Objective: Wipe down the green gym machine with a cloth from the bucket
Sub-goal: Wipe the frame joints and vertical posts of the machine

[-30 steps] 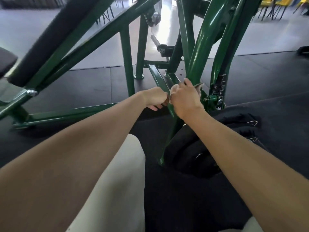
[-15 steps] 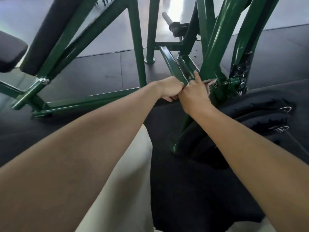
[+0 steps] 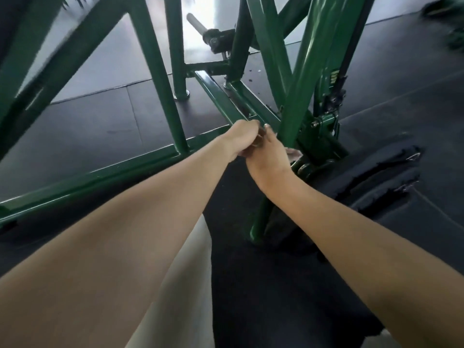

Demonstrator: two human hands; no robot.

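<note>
Green machine frame [image 3: 160,79]: left hand [image 3: 242,136] fingers curled, around what I cannot tell; right hand [image 3: 270,154] fingers hold a pale cloth [image 3: 294,153] against the slanted tube [image 3: 303,79].

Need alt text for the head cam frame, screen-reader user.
Two bare forearms reach forward and down, the left hand curled and the right hand beside it, meeting at a slanted tube of the green gym machine near its base on a black floor. What the hands hold is hidden.
</note>
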